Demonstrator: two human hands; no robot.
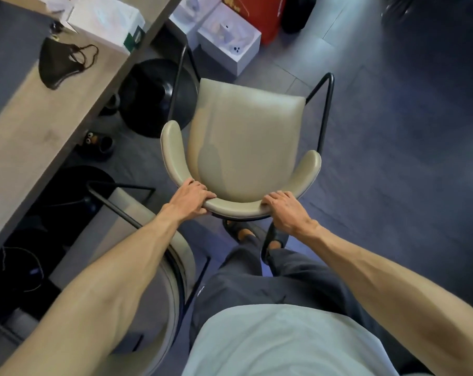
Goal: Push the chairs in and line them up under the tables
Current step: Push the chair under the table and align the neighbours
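Note:
A beige padded chair [243,137] with a black metal frame stands on the floor in front of me, out from the wooden table [40,126] at the left. My left hand [190,198] grips the left part of its curved backrest. My right hand [282,210] grips the right part of the same backrest. A second beige chair [175,267] sits at my lower left, partly hidden by my left forearm, its seat reaching under the table.
Round black table bases [154,96] stand under the table. A dark face mask [64,63] and white boxes [105,20] lie on the tabletop. More white boxes [229,47] and a red bag [267,14] sit on the floor beyond the chair. Grey floor spreads to the right.

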